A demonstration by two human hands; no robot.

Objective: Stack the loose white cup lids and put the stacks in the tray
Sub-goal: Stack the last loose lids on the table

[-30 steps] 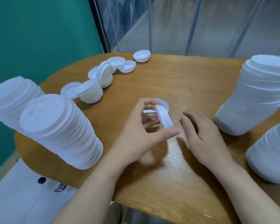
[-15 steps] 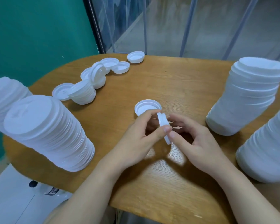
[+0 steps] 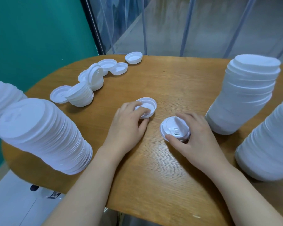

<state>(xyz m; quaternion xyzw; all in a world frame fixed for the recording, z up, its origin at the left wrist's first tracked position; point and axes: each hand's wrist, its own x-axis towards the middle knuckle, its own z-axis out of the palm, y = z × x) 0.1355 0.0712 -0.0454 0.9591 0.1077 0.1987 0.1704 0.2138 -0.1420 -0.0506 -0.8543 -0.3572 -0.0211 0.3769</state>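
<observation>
Two loose white cup lids lie mid-table. My left hand [image 3: 128, 121] grips the upturned lid [image 3: 149, 104], fingers inside its rim and thumb under its near edge. My right hand [image 3: 193, 134] holds the other lid [image 3: 173, 129], which lies top side up on the wood, between thumb and fingers. More loose lids [image 3: 118, 68] and a short leaning stack [image 3: 81, 96] sit at the far left. No tray is in view.
Tall leaning lid stacks stand at the left [image 3: 44, 136] and right [image 3: 245, 95], with another at the right edge [image 3: 268, 144]. The round wooden table [image 3: 153, 176] ends close to me; a green wall and glass panels lie beyond.
The lid my left hand held on edge passed to my right hand and now lies flat on the table. My left hand moved forward onto the upturned lid.
</observation>
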